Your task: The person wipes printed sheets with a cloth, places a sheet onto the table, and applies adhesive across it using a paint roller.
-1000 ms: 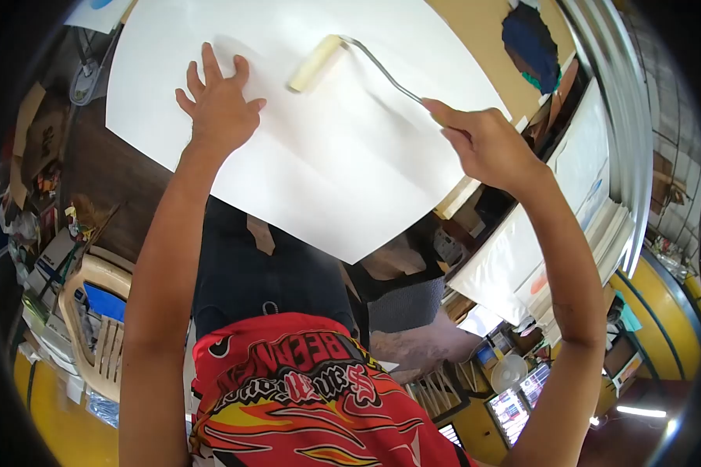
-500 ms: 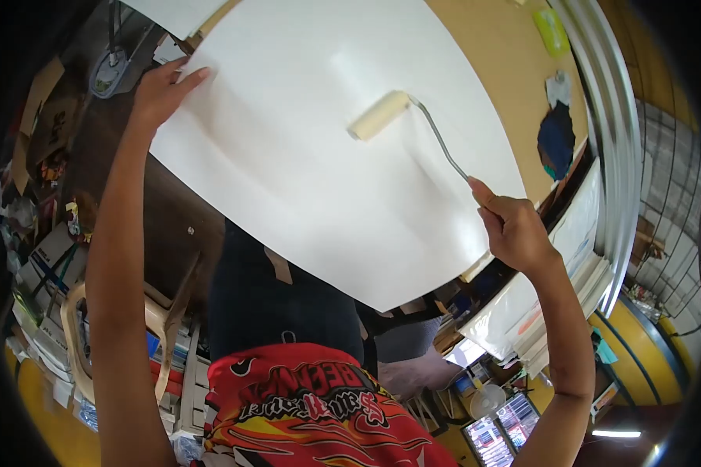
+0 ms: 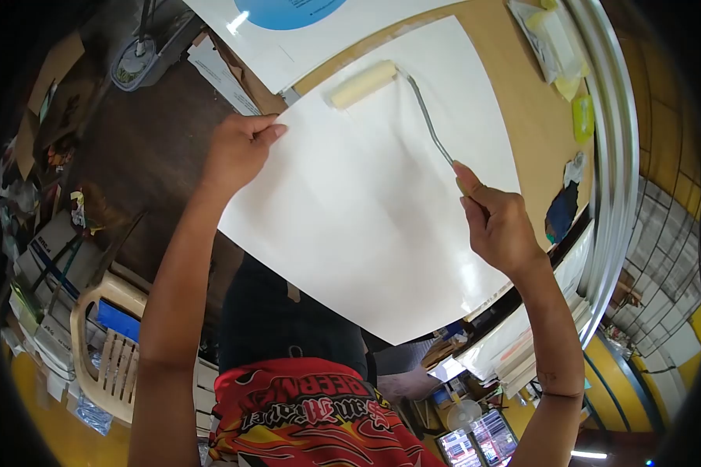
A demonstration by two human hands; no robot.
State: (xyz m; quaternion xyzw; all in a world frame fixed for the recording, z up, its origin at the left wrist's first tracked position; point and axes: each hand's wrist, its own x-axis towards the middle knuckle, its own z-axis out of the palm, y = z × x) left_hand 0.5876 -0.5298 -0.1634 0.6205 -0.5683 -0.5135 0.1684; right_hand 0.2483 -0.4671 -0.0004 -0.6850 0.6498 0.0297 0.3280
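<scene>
A large white sheet (image 3: 327, 233) spreads in front of me, its near corner hanging past the board toward my body. At its left edge, my left hand (image 3: 241, 149) pinches the sheet between thumb and fingers. My right hand (image 3: 500, 226) is closed around the handle of a paint roller (image 3: 364, 84); most of that handle is hidden in my palm. The roller's cream sleeve lies against the sheet near its far end, and its bent metal rod runs back toward my right hand.
Beyond the sheet is a tan board (image 3: 514, 101), with another white sheet bearing a blue circle (image 3: 288, 9) on it. A yellow-green object (image 3: 582, 118) and a dark cloth (image 3: 562, 212) lie at the right. A plastic chair (image 3: 105, 300) stands at lower left; screens (image 3: 479, 444) glow below right.
My left hand has shifted right and nearer, still at the sheet's left edge. The sheet's far edge and the blue-circle sheet have come into view. The roller sits slightly farther up and left.
</scene>
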